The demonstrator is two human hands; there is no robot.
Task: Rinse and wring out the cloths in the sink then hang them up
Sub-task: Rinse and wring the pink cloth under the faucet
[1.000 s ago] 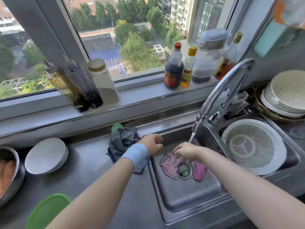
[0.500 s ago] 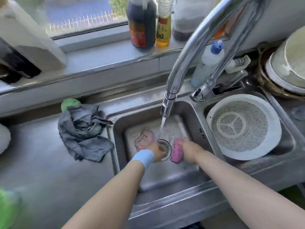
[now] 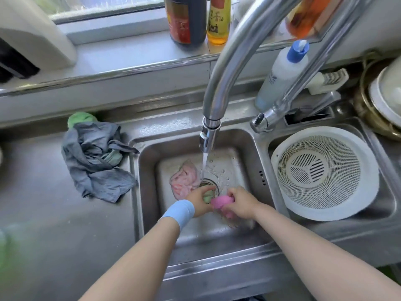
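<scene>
Water runs from the steel tap into the left sink basin. A pale pink cloth lies on the basin floor left of the drain. My right hand grips a bright pink cloth just right of the drain. My left hand, with a blue wristband, is closed on a small greenish cloth at the drain. A grey cloth lies crumpled on the counter left of the sink, with a green cloth under its far end.
A white colander fills the right basin. A dish soap bottle stands behind the tap. Sauce and oil bottles stand on the windowsill. Stacked pots sit at the far right.
My head has dropped closer to the sink. Both hands went down into the basin; the right hand lifted the bright pink cloth and the left closed on the greenish cloth at the drain.
</scene>
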